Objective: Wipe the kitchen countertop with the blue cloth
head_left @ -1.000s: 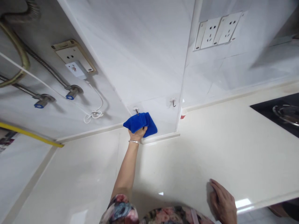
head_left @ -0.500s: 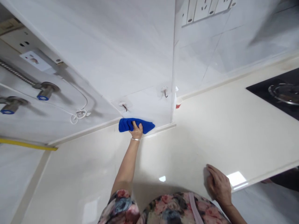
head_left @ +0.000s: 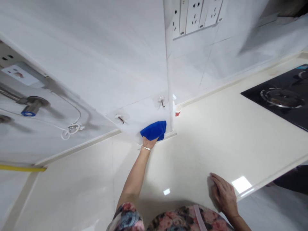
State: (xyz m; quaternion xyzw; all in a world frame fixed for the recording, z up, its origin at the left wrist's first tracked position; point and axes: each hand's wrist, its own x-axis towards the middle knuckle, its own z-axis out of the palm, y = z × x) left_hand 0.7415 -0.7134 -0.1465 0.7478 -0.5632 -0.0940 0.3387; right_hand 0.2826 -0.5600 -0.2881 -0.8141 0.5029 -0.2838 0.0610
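My left hand [head_left: 148, 142] reaches far across the cream countertop [head_left: 197, 141] and presses a folded blue cloth [head_left: 154, 130] against the foot of the white tiled wall [head_left: 134, 115], next to the wall's corner. Its fingers are closed on the cloth, and a thin bangle sits on the wrist. My right hand [head_left: 223, 195] lies flat on the countertop near its front edge, fingers spread, holding nothing.
Two small metal hooks [head_left: 162, 101] stick out of the wall above the cloth. A small red-and-white cup [head_left: 177, 110] stands in the corner. A black gas hob [head_left: 281, 96] is at the right. Sockets [head_left: 194, 16] are above, water valves [head_left: 31, 107] at left.
My left hand has slid the blue cloth down from the hook and then to the right along the wall's base toward the corner. My right hand stays flat on the countertop.
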